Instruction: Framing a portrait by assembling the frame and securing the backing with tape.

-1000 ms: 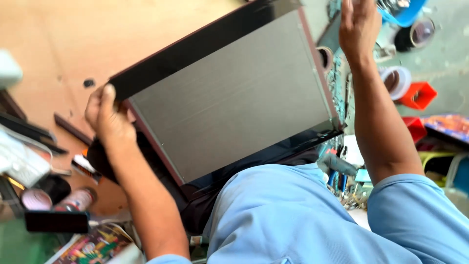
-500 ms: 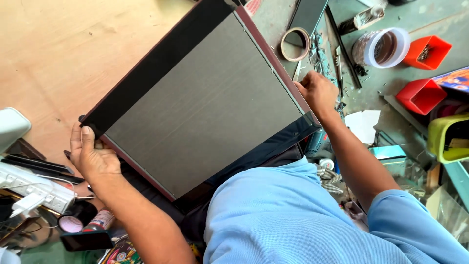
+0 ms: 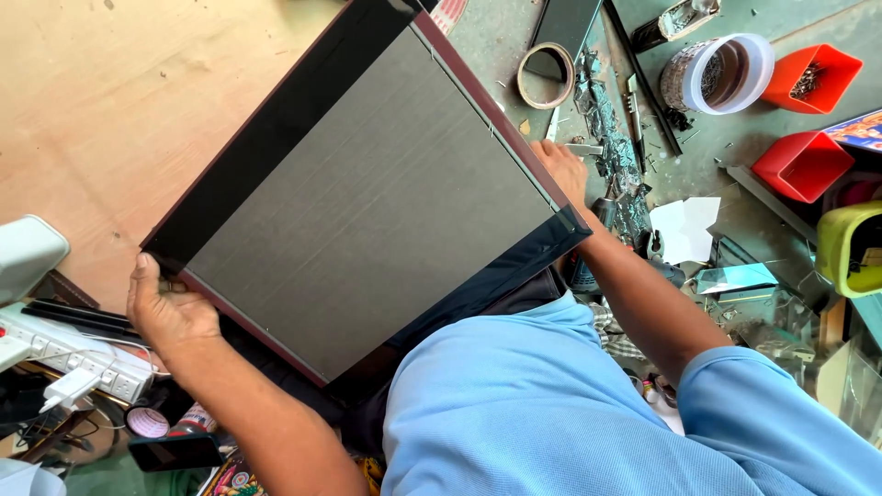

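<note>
Framed panel (image 3: 367, 197), large, grey and dark-edged, is held tilted over the lap, gripped at opposite edges by the left hand (image 3: 165, 308) and right hand (image 3: 562, 170); it seems stiff, perhaps fragile.

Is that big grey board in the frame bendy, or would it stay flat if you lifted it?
Probably stiff: the framed board looks flat and straight though the left hand and right hand grip only its edges. Its dark glossy border could be slippery and may scratch.
</note>
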